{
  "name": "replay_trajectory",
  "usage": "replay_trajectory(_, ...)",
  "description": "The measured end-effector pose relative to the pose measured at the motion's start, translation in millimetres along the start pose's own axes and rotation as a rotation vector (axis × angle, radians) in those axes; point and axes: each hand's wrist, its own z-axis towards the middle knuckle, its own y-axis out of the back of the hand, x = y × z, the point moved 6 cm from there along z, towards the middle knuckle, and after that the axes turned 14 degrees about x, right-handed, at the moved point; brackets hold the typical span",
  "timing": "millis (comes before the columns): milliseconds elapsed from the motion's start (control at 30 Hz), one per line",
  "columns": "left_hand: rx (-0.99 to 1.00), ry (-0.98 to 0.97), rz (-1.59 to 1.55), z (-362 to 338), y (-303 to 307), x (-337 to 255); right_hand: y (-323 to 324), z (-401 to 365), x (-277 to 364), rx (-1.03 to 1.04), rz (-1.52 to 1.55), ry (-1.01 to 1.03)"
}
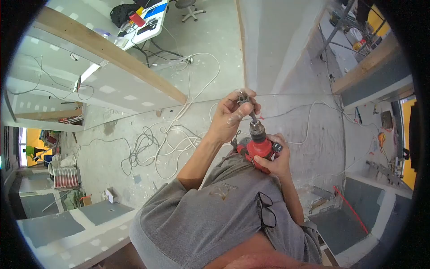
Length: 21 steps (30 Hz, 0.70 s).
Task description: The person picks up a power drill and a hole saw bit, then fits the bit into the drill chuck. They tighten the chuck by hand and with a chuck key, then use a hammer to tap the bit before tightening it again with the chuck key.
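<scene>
gripping the red drill (pixel 259 148) at frame centre, our right hand (pixel 276 162) is wrapped tight round its body; our left hand (pixel 230 116), fingers closed, pinches the bit (pixel 251 115) just above the chuck (pixel 256 130). the bit looks seated, tightening we judge still to do.

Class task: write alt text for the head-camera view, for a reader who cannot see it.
Seen from above, a person's right hand grips a red drill while the left hand pinches the tip of its bit. White cables lie looped on the concrete floor below; glasses hang from the grey shirt.
</scene>
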Motion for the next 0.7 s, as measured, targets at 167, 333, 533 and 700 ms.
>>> replay_trajectory(167, 0.037, -0.018, -0.018, -2.0, -5.5, 1.9, 0.4, -7.1, 4.4, 0.008, -0.031, -0.023)
replay_trajectory(333, 0.024, -0.007, 0.032, -2.6, -2.2, 1.1, -1.5, -13.7, 1.1, -0.023, 0.047, -0.016)
replay_trajectory(533, 0.054, -0.021, -0.007, -6.4, -11.2, 4.4, 3.8, -19.6, 7.5, -0.001, -0.040, 0.020)
replay_trajectory(700, 0.051, -0.016, -0.018, -9.6, -8.9, 7.8, 3.4, -22.2, 4.7, -0.035, -0.018, 0.045)
